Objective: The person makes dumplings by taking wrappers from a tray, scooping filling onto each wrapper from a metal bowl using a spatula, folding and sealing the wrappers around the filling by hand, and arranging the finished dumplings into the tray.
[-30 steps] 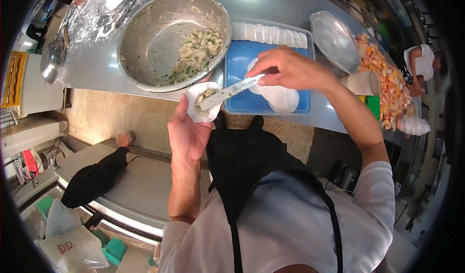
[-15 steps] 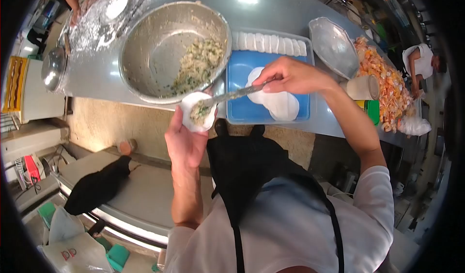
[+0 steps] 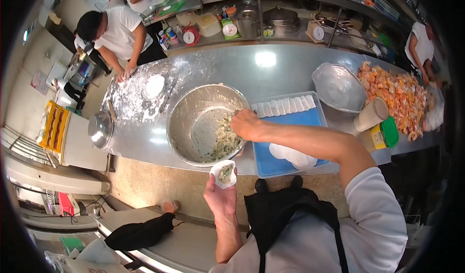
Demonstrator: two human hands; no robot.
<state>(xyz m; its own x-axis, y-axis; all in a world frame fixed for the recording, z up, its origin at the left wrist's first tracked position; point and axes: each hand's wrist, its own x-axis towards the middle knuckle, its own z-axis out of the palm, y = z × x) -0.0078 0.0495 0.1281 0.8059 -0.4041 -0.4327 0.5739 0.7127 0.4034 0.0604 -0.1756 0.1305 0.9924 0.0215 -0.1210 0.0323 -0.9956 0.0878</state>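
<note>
My left hand (image 3: 223,199) holds a round white dough wrapper (image 3: 216,170) on its fingers, with a dab of green-flecked filling (image 3: 225,173) in its middle. Over the right side of a large metal bowl (image 3: 171,130), my right hand (image 3: 248,124) is closed around a flat metal spatula, now almost wholly hidden by the fingers. Pale chopped filling (image 3: 224,140) lies beneath that hand against the bowl's side. Right of the bowl, a blue-bottomed tray (image 3: 266,157) carries a row of folded white dumplings (image 3: 286,107) and overlapping flat wrappers (image 3: 292,157), partly behind my right forearm.
A dented metal basin (image 3: 339,89), a heap of orange-coloured packets (image 3: 395,93), a pale container (image 3: 372,114) and a green-lidded tub (image 3: 385,133) stand rightward. At the far left, a co-worker (image 3: 118,35) leans over the floured tabletop (image 3: 138,96) beside a metal lid (image 3: 100,129).
My right hand has moved from the wrapper to inside the bowl, taking the spatula along. My left hand still holds the filled wrapper. The view has tilted up, showing more of the room.
</note>
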